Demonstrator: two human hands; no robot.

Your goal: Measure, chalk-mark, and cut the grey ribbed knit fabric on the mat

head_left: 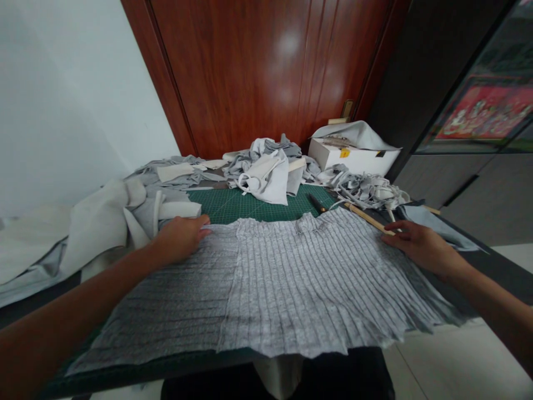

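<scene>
A grey ribbed fabric piece (287, 283) lies spread flat across the table, its near edge hanging over the front. My left hand (180, 238) rests palm down on the fabric's far left corner, fingers together. My right hand (420, 245) lies flat on the fabric's right edge, fingers pointing left. A thin wooden stick (368, 219) lies just beyond my right fingertips. Neither hand holds anything.
A green cutting mat (254, 205) shows beyond the fabric. Heaps of grey and white cloth (266, 169) and cut strips (368, 189) lie at the back, with a white box (353, 155) and a dark pen (317, 203). Pale cloth (95, 222) drapes at left. A red-brown door stands behind.
</scene>
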